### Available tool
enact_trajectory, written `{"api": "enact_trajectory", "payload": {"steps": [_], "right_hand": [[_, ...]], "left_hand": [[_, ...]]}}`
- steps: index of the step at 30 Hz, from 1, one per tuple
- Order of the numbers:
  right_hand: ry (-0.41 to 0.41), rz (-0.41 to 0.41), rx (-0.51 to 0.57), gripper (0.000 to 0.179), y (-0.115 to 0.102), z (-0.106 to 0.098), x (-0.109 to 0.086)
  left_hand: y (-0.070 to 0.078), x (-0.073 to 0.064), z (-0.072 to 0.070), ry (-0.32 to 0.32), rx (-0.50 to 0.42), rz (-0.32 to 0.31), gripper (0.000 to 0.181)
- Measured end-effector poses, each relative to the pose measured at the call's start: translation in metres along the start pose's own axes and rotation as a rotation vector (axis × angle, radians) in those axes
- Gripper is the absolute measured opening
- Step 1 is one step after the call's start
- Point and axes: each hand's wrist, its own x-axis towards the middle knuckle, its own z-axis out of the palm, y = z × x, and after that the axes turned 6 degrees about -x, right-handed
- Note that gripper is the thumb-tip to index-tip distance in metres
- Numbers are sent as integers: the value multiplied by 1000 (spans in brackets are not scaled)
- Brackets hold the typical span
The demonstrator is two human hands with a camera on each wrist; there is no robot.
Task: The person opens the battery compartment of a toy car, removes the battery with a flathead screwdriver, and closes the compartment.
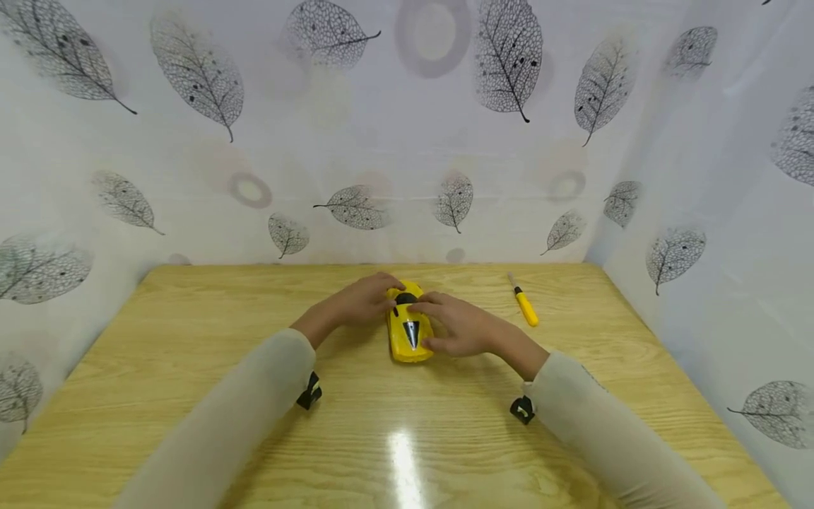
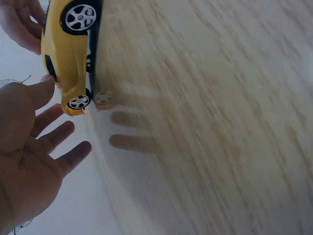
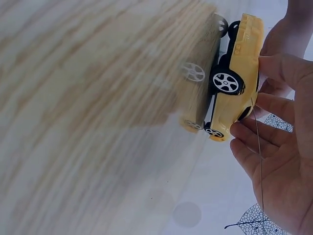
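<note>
A yellow toy car (image 1: 407, 346) with black windows stands on its wheels on the wooden table. My left hand (image 1: 364, 300) is at the car's far left side. In the left wrist view its thumb (image 2: 44, 90) touches the car's side near a dark window, with the other fingers spread past the far end. From the right, my right hand (image 1: 467, 326) touches the car, thumb toward the near end and fingers over the roof. The right wrist view shows its fairly straight fingers (image 3: 271, 139) along the car's upper side.
A screwdriver (image 1: 525, 305) with a yellow handle lies to the right of the car. The wooden table (image 1: 356, 438) runs back to a leaf-patterned sheet (image 1: 394, 141) hanging behind it and at both sides. Both sleeves have a black piece at the wrist.
</note>
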Motion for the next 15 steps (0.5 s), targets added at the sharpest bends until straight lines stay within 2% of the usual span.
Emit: {"api": "enact_trajectory", "payload": {"steps": [3,5,8,12,15], "right_hand": [[-8,-1,5,61,0,-2,0],[-11,7,7,61,-2,-4,0],[-24,38,39,61,-10,-11,-4],[-25,16,9,55,-29,-30,-10],[12,-25,-23,51,-26,-29,-12]], "left_hand": [[-1,0,-1,-43,72,86,35],[-1,0,-2,-57,106,121,34],[-2,0,-1,-68,156,138,35],[-7,-2,1,-59,228,143,39],[-19,-1,6,-31,302,181,42]]}}
